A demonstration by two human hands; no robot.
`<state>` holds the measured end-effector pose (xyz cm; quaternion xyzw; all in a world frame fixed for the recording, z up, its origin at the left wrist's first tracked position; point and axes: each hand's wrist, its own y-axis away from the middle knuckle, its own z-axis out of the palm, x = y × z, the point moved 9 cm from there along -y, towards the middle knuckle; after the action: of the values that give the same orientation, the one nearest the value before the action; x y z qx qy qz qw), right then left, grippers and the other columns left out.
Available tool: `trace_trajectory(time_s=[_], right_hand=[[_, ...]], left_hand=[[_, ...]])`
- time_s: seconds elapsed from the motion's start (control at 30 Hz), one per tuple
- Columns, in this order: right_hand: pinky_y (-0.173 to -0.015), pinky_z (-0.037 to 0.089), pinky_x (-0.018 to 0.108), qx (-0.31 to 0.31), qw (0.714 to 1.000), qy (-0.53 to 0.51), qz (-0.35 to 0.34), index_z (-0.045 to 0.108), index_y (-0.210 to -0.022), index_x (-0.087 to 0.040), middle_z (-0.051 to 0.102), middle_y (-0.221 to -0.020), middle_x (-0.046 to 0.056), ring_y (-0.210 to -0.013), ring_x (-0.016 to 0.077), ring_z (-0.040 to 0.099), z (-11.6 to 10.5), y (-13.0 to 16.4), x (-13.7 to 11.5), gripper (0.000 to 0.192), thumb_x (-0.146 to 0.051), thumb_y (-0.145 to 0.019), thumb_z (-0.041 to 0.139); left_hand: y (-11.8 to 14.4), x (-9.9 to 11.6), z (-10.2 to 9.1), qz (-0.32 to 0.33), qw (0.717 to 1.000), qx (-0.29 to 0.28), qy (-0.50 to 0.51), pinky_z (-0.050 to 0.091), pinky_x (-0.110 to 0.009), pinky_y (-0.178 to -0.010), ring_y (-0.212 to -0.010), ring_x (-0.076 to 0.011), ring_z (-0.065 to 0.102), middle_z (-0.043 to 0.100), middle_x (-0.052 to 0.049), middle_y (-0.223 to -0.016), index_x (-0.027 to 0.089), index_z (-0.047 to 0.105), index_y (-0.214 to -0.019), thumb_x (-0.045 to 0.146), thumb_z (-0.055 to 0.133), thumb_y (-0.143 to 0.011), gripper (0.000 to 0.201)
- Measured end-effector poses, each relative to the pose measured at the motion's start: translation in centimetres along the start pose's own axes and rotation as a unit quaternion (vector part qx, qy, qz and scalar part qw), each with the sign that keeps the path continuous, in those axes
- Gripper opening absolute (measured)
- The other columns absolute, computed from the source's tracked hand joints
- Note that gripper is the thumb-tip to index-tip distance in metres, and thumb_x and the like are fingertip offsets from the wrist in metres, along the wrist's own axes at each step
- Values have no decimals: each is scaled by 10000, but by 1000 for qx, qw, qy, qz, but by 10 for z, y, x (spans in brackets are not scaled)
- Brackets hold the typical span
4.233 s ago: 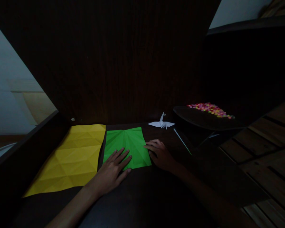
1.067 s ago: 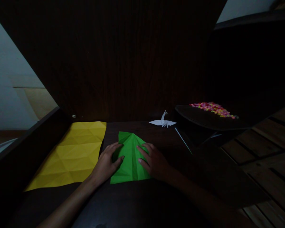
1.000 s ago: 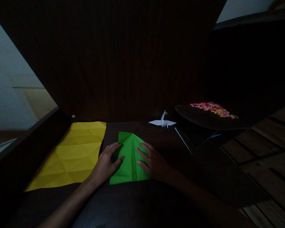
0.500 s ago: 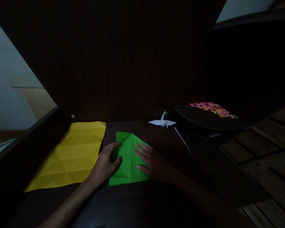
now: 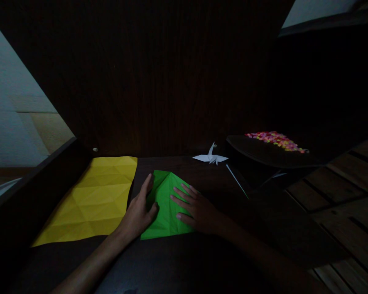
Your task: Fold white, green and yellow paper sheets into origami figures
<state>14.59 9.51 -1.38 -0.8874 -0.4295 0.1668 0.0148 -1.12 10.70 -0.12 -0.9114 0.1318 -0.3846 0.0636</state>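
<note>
Head view, dim light: a green creased paper sheet folded to a peak (image 5: 167, 208) lies flat on the dark wooden counter (image 5: 184, 261), near its middle, just right of a yellow creased square paper sheet (image 5: 93, 200) that lies spread out and untouched. Left hand (image 5: 139, 210) rests along the green sheet's left edge, fingers straight and together, thumb tip on the paper; it presses, grips nothing. Right hand (image 5: 196, 208) lies flat with fingers spread over the right flap, also pressing, nothing clasped. Judgement on handling: the paper is very light and thin, stiff only along its creases, springy where folded, so flaps likely lift once pressure goes; it slides readily on the smooth counter, so one palm should pin it. Easily torn or mis-creased at the peak; best held by the flat flaps or side edges, not the tip. Farther back, well apart, a small white folded paper crane (image 5: 211, 157) stands; right of it a dark tray of multicoloured small pieces (image 5: 276, 140), what they are I cannot tell.
</note>
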Motion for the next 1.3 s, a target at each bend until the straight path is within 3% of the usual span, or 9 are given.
trace_trajectory(time_s=[0.3,0.63,0.87,1.07,1.17,1.3], right_hand=[[-1134,207,538,0,1000,-1,-7,355,-1438,-219,328,-1506,90,-1417,304,181,0,1,-1,577,-447,-925,492],[-1135,191,546,-19,1000,-2,-7,371,-1430,-203,354,-1492,109,-1420,314,161,1,1,-3,560,-464,-940,449],[-1133,199,551,-11,1000,-2,-8,340,-1445,-206,314,-1509,113,-1418,322,165,2,0,-3,585,-449,-931,477],[-1138,174,555,-26,999,-29,-5,325,-1451,-196,276,-1521,116,-1425,311,139,1,2,-2,595,-433,-929,485],[-1149,169,531,-22,997,-78,-1,415,-1404,-197,346,-1494,97,-1416,279,201,-3,4,1,494,-383,-948,461],[-1127,286,466,56,988,-139,23,545,-1284,-198,533,-1364,75,-1332,228,389,-17,2,8,367,-333,-963,429]], left_hand=[[10,26,19,117,989,-46,-80,316,-475,-1121,-1378,-263,315,335,-79,-1517,261,10,-1508,3,430,-771,886],[13,34,30,194,967,-63,-153,335,-481,-1109,-1349,-228,385,392,-94,-1485,233,73,-1506,-49,372,-736,873],[14,27,40,208,952,-78,-212,289,-526,-1119,-1343,-256,392,441,-118,-1452,189,257,-1470,-22,392,-745,767],[14,22,43,220,943,-75,-237,422,-451,-1064,-1350,-269,377,471,-119,-1430,151,404,-1398,15,426,-784,629],[15,25,41,224,940,-74,-245,426,-438,-1067,-1356,-263,367,462,-117,-1437,142,414,-1390,78,436,-848,546],[17,31,38,222,941,-69,-246,394,-441,-1094,-1377,-254,324,444,-111,-1451,145,408,-1394,215,413,-947,452]])
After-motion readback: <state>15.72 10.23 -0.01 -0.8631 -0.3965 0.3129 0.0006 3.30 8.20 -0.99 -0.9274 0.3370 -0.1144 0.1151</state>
